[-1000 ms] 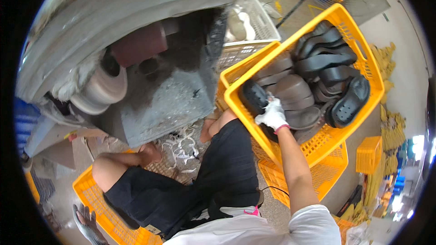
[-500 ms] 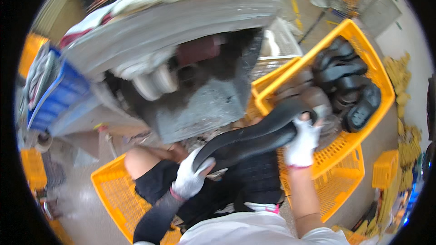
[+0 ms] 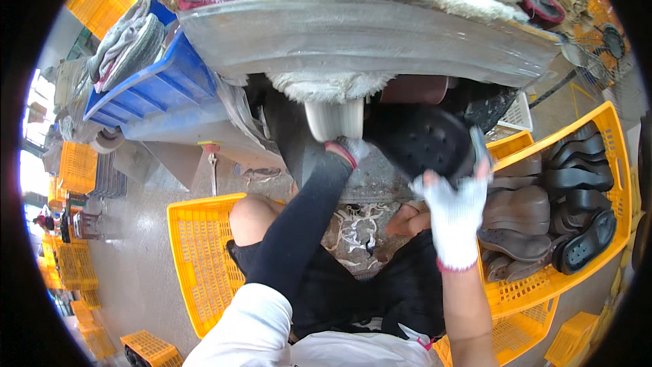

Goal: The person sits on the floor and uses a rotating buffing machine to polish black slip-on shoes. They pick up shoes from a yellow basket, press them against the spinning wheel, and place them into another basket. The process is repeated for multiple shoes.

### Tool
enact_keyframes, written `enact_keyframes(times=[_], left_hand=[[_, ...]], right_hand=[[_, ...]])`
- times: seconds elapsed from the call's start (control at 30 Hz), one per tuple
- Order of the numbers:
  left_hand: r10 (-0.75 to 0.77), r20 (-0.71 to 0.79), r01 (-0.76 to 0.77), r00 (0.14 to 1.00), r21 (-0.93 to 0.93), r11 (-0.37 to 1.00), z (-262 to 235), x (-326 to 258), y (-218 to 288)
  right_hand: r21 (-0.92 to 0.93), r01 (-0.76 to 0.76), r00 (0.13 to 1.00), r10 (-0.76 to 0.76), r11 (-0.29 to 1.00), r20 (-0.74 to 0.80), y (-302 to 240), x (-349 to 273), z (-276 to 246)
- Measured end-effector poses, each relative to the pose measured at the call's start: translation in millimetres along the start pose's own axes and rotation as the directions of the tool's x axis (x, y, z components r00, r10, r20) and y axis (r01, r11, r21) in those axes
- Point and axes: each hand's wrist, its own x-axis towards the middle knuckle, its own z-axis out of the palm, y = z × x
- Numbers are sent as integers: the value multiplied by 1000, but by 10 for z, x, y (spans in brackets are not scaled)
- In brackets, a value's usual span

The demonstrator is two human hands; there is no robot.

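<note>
A black clog (image 3: 435, 139) with small round holes in its upper is held under the hood of a machine. My right hand (image 3: 454, 221), in a white knitted glove, is closed round the toe end, thumb on the near side. My left hand (image 3: 350, 148), gloved below a black sleeve, reaches in at the other end of the clog. Its fingers are smeared and partly hidden, so its grip cannot be made out. Right beside it is a white wheel (image 3: 334, 119), its surface streaked, below a fluffy white pad (image 3: 329, 86).
A yellow crate (image 3: 519, 299) at right holds several brown clogs (image 3: 513, 211) and black clogs (image 3: 587, 241). Another yellow crate (image 3: 200, 251) stands at left. A blue bin (image 3: 159, 85) with folded cloths is at upper left. The machine's grey hood (image 3: 373, 37) overhangs my hands.
Both hands have moved from above my lap and the right crate's edge to under the hood, taking the black footwear along. The view has swung to face the machine.
</note>
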Motion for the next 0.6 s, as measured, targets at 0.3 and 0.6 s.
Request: enact_keyframes(times=[0.3,0.6], left_hand=[[-53,-14,52,998,538,842,-258,-696,290],[-278,20,278,960,-138,950,-319,-247,717]], right_hand=[[233,-468,883,438,853,171,161,830,411],[28,-200,963,191,979,188,61,352,420]])
